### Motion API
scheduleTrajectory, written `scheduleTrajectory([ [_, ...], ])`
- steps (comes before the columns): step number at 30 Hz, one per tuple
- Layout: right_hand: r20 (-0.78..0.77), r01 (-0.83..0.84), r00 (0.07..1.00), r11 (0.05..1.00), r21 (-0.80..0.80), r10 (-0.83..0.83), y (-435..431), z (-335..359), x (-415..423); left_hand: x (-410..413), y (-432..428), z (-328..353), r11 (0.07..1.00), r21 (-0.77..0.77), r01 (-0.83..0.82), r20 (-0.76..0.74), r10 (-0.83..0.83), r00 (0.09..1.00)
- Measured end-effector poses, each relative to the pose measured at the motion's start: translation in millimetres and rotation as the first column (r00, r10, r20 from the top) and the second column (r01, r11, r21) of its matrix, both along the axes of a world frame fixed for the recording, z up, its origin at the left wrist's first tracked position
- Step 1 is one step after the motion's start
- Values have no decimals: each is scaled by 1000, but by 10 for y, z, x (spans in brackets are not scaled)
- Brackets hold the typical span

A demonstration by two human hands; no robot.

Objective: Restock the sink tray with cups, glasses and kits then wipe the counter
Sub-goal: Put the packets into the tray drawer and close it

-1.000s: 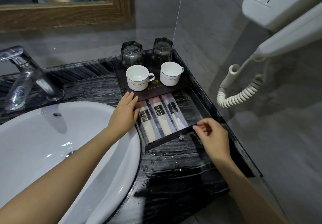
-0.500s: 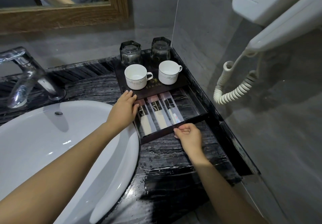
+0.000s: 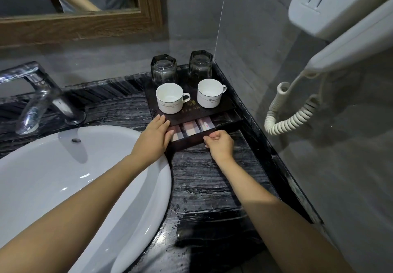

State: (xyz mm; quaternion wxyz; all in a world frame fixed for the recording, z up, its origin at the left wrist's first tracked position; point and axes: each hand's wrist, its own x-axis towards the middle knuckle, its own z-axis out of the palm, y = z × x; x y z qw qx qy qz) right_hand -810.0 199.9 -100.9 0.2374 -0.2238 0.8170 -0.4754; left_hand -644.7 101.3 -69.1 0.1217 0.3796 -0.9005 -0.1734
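A dark tray [image 3: 228, 102] stands in the counter's back right corner. On it are two white cups [image 3: 170, 98] [image 3: 209, 96] and, behind them, two upturned dark glasses [image 3: 163, 70] [image 3: 201, 65]. Below the top, a drawer [image 3: 189, 141] is mostly pushed in, and only the ends of three wrapped kits [image 3: 191, 129] show. My left hand [image 3: 154, 138] lies flat against the tray's front left corner. My right hand [image 3: 220, 145] is curled on the drawer's front edge.
A white basin [image 3: 63, 177] fills the left, with a chrome tap [image 3: 40, 98] behind it. The black marble counter [image 3: 208, 187] is wet in front of the tray. A wall hairdryer [image 3: 340, 17] with a coiled cord [image 3: 285, 119] hangs on the right. A framed mirror [image 3: 74, 24] is above.
The drawer has slid back under the tray, covering most of the kits. My right hand moved left along its front edge and pushed inward. My left hand stayed at the tray corner.
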Motion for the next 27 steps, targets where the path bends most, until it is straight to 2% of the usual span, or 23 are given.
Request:
scheduleTrajectory([
  [21,-105,-51,993,997,-51,45,-347,-76,33,-11,57,-80,997,-70,-31,-65,26,998],
  [27,-159,-52,986,999,3,52,-340,-5,112,-30,102,-105,998,-56,-35,-37,33,999],
])
